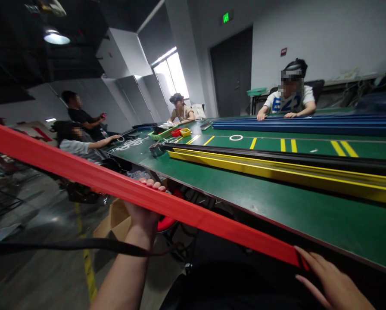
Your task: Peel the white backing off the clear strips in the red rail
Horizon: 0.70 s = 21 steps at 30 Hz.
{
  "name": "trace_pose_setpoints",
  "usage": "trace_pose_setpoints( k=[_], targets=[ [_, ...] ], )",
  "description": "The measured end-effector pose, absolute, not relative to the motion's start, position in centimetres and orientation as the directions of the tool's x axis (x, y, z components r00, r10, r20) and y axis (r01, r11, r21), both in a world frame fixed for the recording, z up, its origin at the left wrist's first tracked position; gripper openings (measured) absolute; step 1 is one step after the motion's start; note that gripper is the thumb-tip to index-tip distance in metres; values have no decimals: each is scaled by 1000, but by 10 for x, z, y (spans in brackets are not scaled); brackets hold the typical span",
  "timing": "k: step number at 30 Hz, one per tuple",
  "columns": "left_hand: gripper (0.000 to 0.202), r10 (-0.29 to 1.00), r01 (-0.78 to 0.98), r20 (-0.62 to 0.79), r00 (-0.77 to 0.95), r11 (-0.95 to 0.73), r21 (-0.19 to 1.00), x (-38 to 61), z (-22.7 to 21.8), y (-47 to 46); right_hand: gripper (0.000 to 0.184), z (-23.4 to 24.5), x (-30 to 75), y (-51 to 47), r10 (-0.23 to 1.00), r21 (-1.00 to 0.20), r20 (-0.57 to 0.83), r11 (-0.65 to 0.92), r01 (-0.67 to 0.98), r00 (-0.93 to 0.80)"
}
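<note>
A long red bar (196, 213), which looks like a straight profile strip, slants across the view from upper left to lower right. My left hand (144, 215) supports it from below, its fingertips curled over the far side. At the bar's lower right end, my right hand (331, 280) touches the edge with stretched fingers, the thumb held apart beneath. Beyond the bar, long yellow profiles (260, 172) lie on the green table (212, 185), with black profiles (293, 157) just behind them.
Blue profiles (293, 125) lie at the table's far side, near a seated person (290, 92). Other people are around the far left end. A white ring (236, 137), a green basket (162, 133) and small bins (180, 132) are on the table. A cardboard box (113, 221) stands below.
</note>
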<state>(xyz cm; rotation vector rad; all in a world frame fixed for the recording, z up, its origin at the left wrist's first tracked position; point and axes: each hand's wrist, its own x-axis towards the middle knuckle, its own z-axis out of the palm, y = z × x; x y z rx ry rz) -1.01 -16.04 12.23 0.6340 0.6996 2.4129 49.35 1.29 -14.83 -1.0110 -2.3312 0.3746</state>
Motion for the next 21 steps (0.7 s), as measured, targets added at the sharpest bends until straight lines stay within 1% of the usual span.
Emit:
trace_pose_setpoints(
  k=[3, 6, 8, 12, 15, 18, 21],
  targets=[
    [16, 625, -341, 299, -721, -696, 632, 5, 129, -147, 66, -129, 450, 6, 679, -483, 297, 713, 508, -671],
    [16, 648, -324, 326, -688, -676, 662, 20, 131, -131, 68, -92, 402, -7, 649, -574, 213, 688, 444, -730],
    [17, 668, -329, 326, -669, -659, 676, 32, 134, -119, 72, -59, 371, -16, 592, -634, 169, 677, 373, -788],
    [20, 716, -378, 267, -645, -602, 703, 61, 148, -96, 75, 4, 331, -22, 503, -713, 228, 669, 209, -833],
    [29, 742, -404, 238, -627, -571, 715, 84, 163, -81, 73, 35, 324, -16, 512, -791, 252, 597, 130, -821],
    [34, 783, -412, 272, -559, -547, 728, 109, 172, -67, 78, 53, 330, -7, 521, -843, 263, 534, 69, -812],
    [32, 823, -435, 341, -454, -539, 721, 140, 176, -53, 87, 63, 339, 0, 532, -850, 319, 526, 11, -784]
  ],
)
